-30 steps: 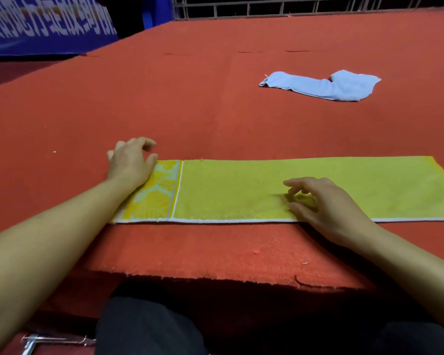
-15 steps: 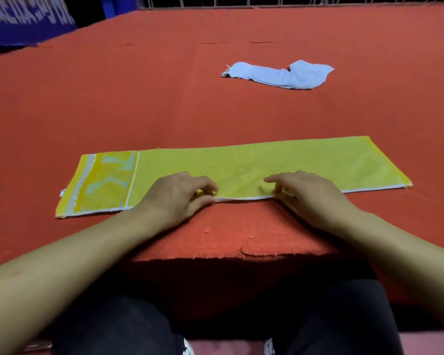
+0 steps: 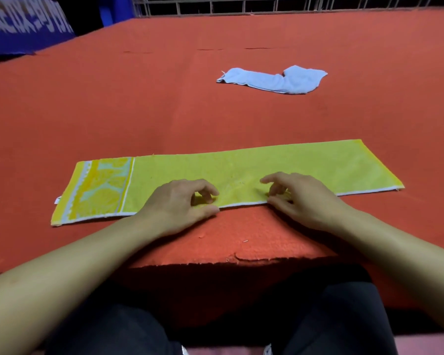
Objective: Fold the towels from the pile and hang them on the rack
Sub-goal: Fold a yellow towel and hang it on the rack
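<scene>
A red-covered table [image 3: 113, 103] fronts a blue banner [image 3: 23, 29] and a metal railing [image 3: 267, 6].

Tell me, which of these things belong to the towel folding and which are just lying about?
Part of the job:
- yellow towel, lying flat in a long strip
- left hand and right hand, at its near edge
- light blue towel, crumpled, waiting farther back

Just there:
- red table cover
- metal railing
- blue banner

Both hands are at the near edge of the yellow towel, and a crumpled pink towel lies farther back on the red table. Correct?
Not quite: the head view shows the far towel is light blue, not pink. The rest holds: left hand and right hand at the yellow towel's near edge, on the red table.
</scene>
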`<state>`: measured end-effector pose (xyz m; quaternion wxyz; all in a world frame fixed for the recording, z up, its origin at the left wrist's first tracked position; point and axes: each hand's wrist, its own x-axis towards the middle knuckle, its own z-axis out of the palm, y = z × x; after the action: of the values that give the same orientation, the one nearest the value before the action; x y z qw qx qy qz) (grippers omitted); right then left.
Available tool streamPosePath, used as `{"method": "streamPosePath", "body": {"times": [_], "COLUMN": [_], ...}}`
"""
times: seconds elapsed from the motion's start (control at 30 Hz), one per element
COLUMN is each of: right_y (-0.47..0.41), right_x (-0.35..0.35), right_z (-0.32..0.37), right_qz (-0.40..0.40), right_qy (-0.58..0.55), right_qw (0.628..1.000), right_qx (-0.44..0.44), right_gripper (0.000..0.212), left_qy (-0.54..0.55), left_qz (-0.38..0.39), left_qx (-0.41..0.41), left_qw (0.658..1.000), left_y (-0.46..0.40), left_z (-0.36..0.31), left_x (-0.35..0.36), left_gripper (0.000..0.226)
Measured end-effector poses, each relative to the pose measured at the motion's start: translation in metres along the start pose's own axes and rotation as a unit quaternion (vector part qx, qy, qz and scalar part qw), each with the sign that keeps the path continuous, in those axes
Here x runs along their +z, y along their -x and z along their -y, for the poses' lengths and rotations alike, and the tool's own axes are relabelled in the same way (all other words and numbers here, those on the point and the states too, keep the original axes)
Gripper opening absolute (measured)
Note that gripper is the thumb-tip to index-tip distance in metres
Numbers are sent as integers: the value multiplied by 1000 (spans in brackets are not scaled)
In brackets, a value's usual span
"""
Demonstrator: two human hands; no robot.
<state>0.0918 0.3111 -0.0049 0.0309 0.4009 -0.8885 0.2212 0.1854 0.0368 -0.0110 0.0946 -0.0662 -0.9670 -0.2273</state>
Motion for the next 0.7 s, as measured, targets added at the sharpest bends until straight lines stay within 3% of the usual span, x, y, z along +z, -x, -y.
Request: {"method": "streamPosePath", "body": {"times": [0.17, 0.3, 0.43, 0.6, 0.7], "right_y": [6, -27, -77, -124, -133], "right_x": [-6, -6, -3, -5, -3], "right_z": [-19, -37, -51, -77, -89], "right_qz": [-61, -74, -90, -19, 37], "right_qy": [-43, -57, -3, 56, 7], "right_qw": [997, 993, 995, 993, 993], "right_qx": [29, 76, 52, 98, 111], "right_gripper": [35, 34, 34, 41, 39], "left_qy": [30, -4, -46, 18, 48], "left_qz": [-50, -59, -57, 14, 25], "left_qx": [-35, -69, -108, -139, -116], "left_qw": [998, 996, 991, 990, 992], "left_y": [-17, -58, -99, -120, -123], "left_z": [4, 15, 40, 72, 81], "left_x": [-4, -8, -11, -12, -13], "left_gripper": [15, 16, 22, 29, 24]}}
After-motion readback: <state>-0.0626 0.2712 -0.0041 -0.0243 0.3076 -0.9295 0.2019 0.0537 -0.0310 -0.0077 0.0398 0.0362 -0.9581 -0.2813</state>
